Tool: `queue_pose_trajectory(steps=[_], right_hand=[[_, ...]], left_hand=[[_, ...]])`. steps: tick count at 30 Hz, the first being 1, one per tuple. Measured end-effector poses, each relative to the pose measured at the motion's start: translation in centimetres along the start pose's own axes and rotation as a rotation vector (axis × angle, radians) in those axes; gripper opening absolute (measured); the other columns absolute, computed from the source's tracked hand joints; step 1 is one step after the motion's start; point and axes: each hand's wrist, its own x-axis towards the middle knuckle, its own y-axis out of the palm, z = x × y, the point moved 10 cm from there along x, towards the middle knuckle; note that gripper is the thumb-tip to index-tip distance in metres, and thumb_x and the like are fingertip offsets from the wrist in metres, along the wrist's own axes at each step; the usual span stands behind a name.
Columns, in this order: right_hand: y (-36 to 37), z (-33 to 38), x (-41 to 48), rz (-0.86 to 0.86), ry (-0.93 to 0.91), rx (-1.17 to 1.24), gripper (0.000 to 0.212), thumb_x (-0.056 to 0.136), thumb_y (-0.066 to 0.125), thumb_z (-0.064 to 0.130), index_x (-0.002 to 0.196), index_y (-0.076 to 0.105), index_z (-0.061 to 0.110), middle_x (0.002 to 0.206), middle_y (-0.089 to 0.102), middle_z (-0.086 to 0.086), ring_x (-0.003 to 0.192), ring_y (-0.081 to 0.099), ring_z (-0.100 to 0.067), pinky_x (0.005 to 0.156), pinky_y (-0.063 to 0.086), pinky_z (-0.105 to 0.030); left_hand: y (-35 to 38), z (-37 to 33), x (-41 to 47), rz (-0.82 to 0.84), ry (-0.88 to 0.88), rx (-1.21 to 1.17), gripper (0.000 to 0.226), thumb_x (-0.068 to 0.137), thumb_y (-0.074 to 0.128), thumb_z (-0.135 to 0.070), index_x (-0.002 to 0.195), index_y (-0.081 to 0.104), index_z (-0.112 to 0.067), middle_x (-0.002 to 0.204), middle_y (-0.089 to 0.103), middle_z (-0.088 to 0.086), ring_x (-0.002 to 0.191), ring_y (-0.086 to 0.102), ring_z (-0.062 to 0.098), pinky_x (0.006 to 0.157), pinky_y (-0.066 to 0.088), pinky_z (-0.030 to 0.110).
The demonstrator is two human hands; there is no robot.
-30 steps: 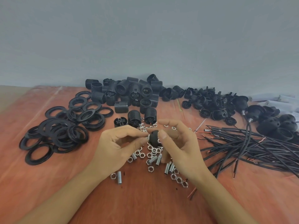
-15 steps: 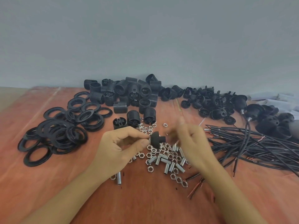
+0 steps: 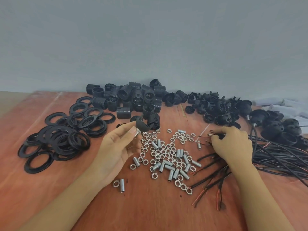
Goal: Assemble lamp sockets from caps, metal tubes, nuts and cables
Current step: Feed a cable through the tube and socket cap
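Moved: right hand point(image 3: 233, 145) onto cables point(image 3: 276, 157), pinching one; left fingers point(image 3: 132, 131) grip domed black cap point(image 3: 142, 124).

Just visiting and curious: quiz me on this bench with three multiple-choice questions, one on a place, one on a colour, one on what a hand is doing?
1. The flat black rings lie: A) left of the nuts B) in a box C) on the floor.
2. The nuts are: A) red B) silver C) black.
3. The left hand: A) lies flat B) holds a black cap C) is out of view.
Answers: 1A, their pile sits at far left; 2B, they glint like metal; 3B, its fingers pinch the cap.
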Motion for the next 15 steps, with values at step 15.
queue_pose_trajectory(steps=[15], right_hand=[[-4.8, 5.9, -4.3, -0.537, -0.569, 0.5, 0.017, 0.096, 0.053, 0.007, 0.109, 0.063, 0.011, 0.102, 0.06, -0.001, 0.094, 0.056, -0.02, 0.084, 0.044, -0.031]], left_hand=[[0.4, 0.1, -0.1, 0.014, 0.019, 0.072, 0.038, 0.076, 0.067, -0.019, 0.111, 0.07, -0.006, 0.079, 0.066, 0.004, 0.063, 0.059, 0.011, 0.057, 0.052, 0.022]])
